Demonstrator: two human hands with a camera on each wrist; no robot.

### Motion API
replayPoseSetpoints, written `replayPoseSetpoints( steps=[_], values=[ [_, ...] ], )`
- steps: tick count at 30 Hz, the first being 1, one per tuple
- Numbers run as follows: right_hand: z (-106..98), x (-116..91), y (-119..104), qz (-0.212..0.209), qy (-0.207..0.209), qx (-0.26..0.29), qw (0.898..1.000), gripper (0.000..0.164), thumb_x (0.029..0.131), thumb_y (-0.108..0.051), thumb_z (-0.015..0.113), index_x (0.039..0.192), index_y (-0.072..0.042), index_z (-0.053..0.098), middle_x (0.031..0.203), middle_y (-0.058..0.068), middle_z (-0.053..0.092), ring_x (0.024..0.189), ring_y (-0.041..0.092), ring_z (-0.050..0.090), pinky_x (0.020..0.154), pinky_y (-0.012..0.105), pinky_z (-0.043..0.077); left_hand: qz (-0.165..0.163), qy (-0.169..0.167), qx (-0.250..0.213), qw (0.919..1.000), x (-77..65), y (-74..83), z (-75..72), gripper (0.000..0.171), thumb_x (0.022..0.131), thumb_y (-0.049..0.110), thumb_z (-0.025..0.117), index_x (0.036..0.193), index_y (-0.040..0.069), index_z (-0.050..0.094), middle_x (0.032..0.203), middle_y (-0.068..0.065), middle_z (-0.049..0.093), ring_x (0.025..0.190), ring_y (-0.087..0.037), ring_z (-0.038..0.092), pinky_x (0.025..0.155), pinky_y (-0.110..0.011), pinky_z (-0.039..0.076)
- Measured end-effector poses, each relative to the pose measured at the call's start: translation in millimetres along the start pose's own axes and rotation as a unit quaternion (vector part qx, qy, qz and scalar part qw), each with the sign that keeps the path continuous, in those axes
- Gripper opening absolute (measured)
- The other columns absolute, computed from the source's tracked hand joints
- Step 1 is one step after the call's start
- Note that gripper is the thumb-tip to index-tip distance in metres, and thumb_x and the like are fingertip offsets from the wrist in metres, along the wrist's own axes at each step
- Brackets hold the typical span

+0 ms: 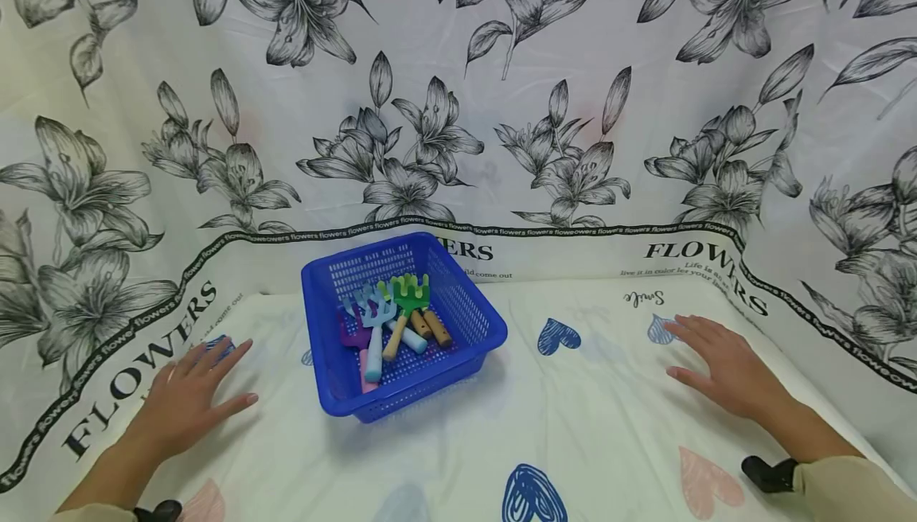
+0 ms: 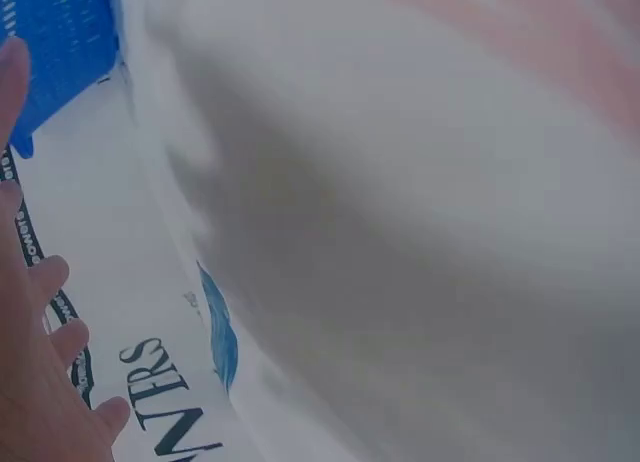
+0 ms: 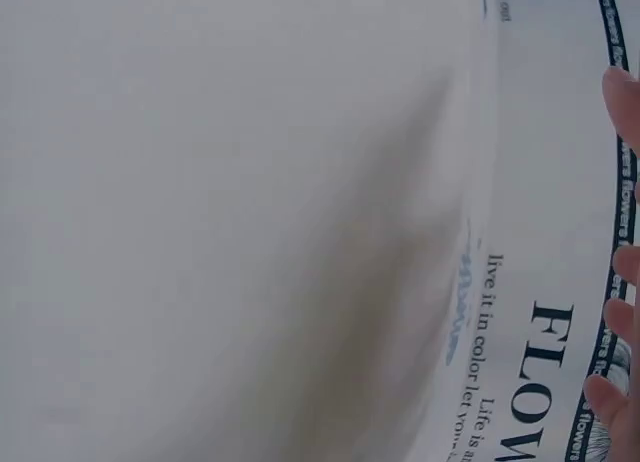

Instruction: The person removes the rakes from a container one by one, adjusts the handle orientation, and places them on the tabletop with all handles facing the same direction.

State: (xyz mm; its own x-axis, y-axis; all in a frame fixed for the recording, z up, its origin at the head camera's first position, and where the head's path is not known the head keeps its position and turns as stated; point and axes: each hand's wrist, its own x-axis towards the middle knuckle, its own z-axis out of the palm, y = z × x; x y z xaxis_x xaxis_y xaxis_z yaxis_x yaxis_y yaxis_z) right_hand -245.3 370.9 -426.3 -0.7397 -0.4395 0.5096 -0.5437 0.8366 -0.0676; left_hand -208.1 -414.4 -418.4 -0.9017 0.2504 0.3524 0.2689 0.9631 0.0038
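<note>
A blue plastic basket (image 1: pixel 430 391) with perforated walls stands left of the middle in the head view. Inside it lie several small garden hand forks: a light blue one (image 1: pixel 375 351), a green one (image 1: pixel 408 299) with a wooden handle, and a purple one (image 1: pixel 351 337) with a pink handle, partly hidden. My left hand (image 1: pixel 188 399) hovers left of the basket with fingers spread and nothing in it. Far to the right, my right hand (image 1: pixel 727 367) is held over the cloth, its fingers extended and holding nothing. Each wrist view shows only fingers at its edge.
A white cloth (image 1: pixel 444 466) printed with hearts covers the surface. Behind and along both sides rises a curtain (image 1: pixel 487 132) with grey flower drawings and a black lettered band. Dark straps (image 1: pixel 770 474) sit at both wrists.
</note>
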Motion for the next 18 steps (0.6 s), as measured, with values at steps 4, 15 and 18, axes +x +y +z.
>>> replayPoseSetpoints(
  steps=[4,15,18],
  values=[
    [1,7,-6,0.005,0.008,0.013,1.0,0.07,0.082,-0.033,0.077,0.143,-0.017,0.048,0.139,0.017,0.049,0.126,0.043,0.041,0.098,0.063,0.031,0.004,0.017,-0.015,0.9997,3.7,7.7,2.2,0.086,0.087,0.053,0.065,0.156,0.026,0.022,0.148,-0.025,0.035,0.136,-0.051,0.023,0.095,-0.072,0.021],
    [12,24,-21,-0.011,0.028,0.019,0.999,0.062,0.079,-0.029,0.079,0.134,-0.01,0.056,0.132,0.012,0.055,0.123,0.036,0.045,0.095,0.059,0.034,0.0,0.043,-0.092,0.9948,21.8,32.9,-7.4,0.065,0.097,0.039,0.058,0.154,0.023,0.03,0.144,-0.025,0.041,0.127,-0.052,0.036,0.097,-0.07,0.025],
    [15,29,-26,-0.015,0.028,0.022,0.999,0.061,0.08,-0.03,0.079,0.133,-0.011,0.057,0.131,0.011,0.056,0.122,0.034,0.046,0.094,0.057,0.035,-0.008,0.04,-0.117,0.9923,28.7,40.5,-9.4,0.062,0.098,0.039,0.056,0.152,0.021,0.033,0.144,-0.024,0.043,0.127,-0.05,0.037,0.097,-0.069,0.027]
  ],
)
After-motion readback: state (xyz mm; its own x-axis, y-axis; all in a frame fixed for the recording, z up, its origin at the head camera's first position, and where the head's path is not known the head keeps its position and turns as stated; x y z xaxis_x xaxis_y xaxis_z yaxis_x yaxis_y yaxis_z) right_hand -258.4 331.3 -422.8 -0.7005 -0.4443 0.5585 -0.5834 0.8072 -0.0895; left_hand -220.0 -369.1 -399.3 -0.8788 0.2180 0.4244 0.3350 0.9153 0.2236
